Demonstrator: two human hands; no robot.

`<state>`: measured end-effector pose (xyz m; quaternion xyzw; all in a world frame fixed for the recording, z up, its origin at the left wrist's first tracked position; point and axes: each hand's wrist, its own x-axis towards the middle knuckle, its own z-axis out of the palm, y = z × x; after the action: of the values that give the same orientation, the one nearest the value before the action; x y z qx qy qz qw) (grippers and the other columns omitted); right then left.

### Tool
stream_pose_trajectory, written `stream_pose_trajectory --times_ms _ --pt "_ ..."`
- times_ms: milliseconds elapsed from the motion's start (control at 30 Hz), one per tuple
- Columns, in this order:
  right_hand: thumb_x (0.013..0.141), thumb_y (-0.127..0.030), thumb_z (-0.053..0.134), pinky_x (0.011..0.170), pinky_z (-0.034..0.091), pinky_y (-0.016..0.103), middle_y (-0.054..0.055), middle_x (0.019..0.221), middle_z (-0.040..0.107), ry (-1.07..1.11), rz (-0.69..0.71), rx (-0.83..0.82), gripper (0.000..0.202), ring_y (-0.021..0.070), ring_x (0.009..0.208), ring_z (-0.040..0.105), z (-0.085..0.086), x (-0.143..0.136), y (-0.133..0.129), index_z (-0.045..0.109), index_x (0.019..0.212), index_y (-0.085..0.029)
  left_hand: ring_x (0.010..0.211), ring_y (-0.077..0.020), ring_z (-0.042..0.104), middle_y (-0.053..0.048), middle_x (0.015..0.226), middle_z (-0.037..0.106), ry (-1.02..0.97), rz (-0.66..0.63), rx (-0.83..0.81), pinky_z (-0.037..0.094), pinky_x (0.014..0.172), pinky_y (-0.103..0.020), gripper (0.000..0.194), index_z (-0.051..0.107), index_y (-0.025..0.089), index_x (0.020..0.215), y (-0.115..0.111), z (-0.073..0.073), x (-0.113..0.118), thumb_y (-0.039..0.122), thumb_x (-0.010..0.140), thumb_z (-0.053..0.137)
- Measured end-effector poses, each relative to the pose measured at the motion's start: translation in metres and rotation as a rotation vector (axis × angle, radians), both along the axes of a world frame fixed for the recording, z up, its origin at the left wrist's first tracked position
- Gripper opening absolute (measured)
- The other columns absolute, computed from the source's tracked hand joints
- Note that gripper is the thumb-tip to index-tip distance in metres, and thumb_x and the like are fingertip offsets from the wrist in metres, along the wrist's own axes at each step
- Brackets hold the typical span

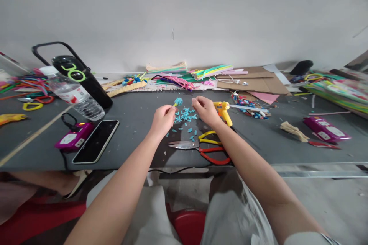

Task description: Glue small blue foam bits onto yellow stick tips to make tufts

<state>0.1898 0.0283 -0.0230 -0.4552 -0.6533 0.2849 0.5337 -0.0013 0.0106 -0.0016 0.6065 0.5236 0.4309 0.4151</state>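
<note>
Pinched in my left hand [163, 120] is a yellow-green stem topped by a small blue fuzzy flower [178, 102]. My right hand [204, 110] is closed just right of the flower, its fingertips together; whatever they hold is too small to make out. Short blue pieces [186, 115] lie scattered on the grey table [135, 122] between and below my hands. A yellow glue gun [223, 111] rests right beside my right hand. Scissors [185, 144] with yellow and red handles lie nearer the table's front edge, partly under my right forearm.
Left stand a clear water bottle [76, 93] and a black bottle [86, 80], near a phone [96, 141] and a purple power block [75, 137]. Bundled craft stems [212, 72] and cardboard [253, 80] line the back. Another purple block [326, 129] sits right. A person's leg shows lower left.
</note>
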Motion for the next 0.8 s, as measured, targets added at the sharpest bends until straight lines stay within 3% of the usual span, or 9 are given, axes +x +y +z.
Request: stream_pose_trajectory --times_ms 100,233,433,500,600,800 --pt "0.090 -0.042 0.057 0.055 0.038 0.027 -0.001 0.070 0.057 0.027 0.057 -0.020 0.023 0.0133 0.060 0.048 -0.001 -0.001 0.000 0.064 0.089 -0.020 0.040 -0.0094 0.043 0.004 0.052 0.049 0.009 0.007 0.010 0.032 0.043 -0.025 0.021 0.063 0.016 0.082 0.000 0.001 -0.001 0.033 0.089 0.052" --pt "0.092 -0.040 0.053 0.053 0.039 0.027 0.000 0.077 0.060 0.057 0.097 -0.061 0.024 0.0122 0.058 0.051 -0.002 -0.003 0.001 0.064 0.096 -0.019 0.040 -0.0095 0.043 0.004 0.052 0.049 0.014 0.025 0.005 0.033 0.044 -0.025 0.021 0.063 0.016 0.082 -0.001 0.005 -0.001 0.032 0.089 0.052" --pt "0.090 -0.051 0.059 0.055 0.037 0.027 -0.003 0.062 0.049 0.010 0.025 -0.007 0.036 0.0120 0.057 0.044 0.001 -0.002 -0.002 0.057 0.073 -0.019 0.042 -0.0102 0.044 0.004 0.054 0.050 0.044 0.004 0.037 0.034 0.046 -0.025 0.024 0.065 0.016 0.085 0.000 0.002 -0.004 0.035 0.090 0.051" --pt "0.089 -0.047 0.062 0.059 0.042 0.028 0.000 0.075 0.059 0.018 0.032 0.015 0.028 0.0129 0.063 0.049 0.001 -0.002 -0.003 0.062 0.090 -0.019 0.046 -0.0110 0.046 0.003 0.056 0.052 0.098 -0.024 0.086 0.035 0.049 -0.025 0.027 0.066 0.017 0.088 0.000 -0.001 -0.005 0.039 0.092 0.050" --pt "0.085 -0.041 0.066 0.063 0.046 0.028 0.004 0.101 0.065 0.017 0.056 0.041 0.036 0.0139 0.072 0.056 0.001 -0.003 -0.004 0.060 0.115 -0.021 0.052 -0.0124 0.049 0.002 0.059 0.055 0.229 -0.039 0.167 0.035 0.054 -0.025 0.031 0.066 0.019 0.088 -0.002 -0.005 -0.005 0.042 0.095 0.047" --pt "0.084 -0.038 0.069 0.064 0.047 0.029 0.003 0.091 0.065 -0.063 0.013 0.155 0.021 0.0134 0.068 0.053 0.004 -0.003 -0.009 0.064 0.095 -0.021 0.060 -0.0145 0.050 0.000 0.064 0.057 0.476 -0.044 0.305 0.032 0.060 -0.026 0.029 0.062 0.020 0.082 -0.011 -0.001 -0.003 0.037 0.097 0.044"
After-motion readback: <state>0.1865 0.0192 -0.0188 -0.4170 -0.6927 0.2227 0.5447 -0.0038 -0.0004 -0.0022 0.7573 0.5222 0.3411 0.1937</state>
